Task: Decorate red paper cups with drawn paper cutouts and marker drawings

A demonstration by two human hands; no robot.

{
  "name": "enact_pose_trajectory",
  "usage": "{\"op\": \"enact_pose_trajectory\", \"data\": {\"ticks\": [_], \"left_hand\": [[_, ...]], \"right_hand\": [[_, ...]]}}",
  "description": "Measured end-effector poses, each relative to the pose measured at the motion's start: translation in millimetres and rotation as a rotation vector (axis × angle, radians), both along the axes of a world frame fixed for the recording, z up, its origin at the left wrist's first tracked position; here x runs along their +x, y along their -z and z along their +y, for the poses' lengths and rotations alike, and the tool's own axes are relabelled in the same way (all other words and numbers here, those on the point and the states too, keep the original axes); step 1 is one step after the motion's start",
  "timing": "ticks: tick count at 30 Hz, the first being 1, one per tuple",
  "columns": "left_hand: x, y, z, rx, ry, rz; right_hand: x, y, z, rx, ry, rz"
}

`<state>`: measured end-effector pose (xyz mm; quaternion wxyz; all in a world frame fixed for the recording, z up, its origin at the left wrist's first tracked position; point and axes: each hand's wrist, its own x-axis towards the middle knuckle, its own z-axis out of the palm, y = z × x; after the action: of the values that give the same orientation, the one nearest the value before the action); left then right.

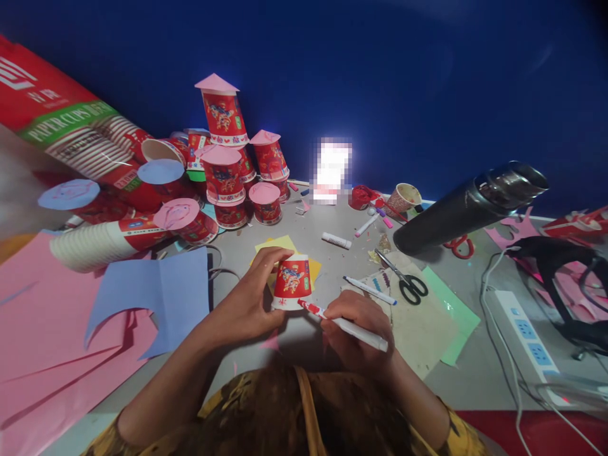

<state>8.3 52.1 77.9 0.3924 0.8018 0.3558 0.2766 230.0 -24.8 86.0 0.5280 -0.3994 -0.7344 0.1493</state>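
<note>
My left hand (254, 297) is closed around a red and white paper cup (293, 278), held upside down with its wide rim toward me. Red marks show on the cup's white band. In my right hand (358, 323) is a white marker (361, 334) with a red tip end, which meets the white band near the rim. Yellow paper (285, 244) lies just behind the cup. To the right of my right hand, a blue-tipped marker (370, 290) rests beside black-handled scissors (412, 288).
Stacked cups with pink paper tops (223, 174) stand at the back left. Blue paper (156, 297) and pink paper (42, 354) cover the left side. A dark thermos (456, 212) leans at right, near a power strip (525, 335) with cables. A bright, blurred screen (331, 170) stands behind.
</note>
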Motion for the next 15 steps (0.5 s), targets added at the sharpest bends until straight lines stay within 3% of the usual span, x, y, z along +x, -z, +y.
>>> {"op": "enact_pose_trajectory", "data": {"ticks": [15], "left_hand": [[0.7, 0.4, -0.2, 0.002, 0.015, -0.005]], "right_hand": [[-0.7, -2.4, -0.7, -0.004, 0.022, -0.008]]}}
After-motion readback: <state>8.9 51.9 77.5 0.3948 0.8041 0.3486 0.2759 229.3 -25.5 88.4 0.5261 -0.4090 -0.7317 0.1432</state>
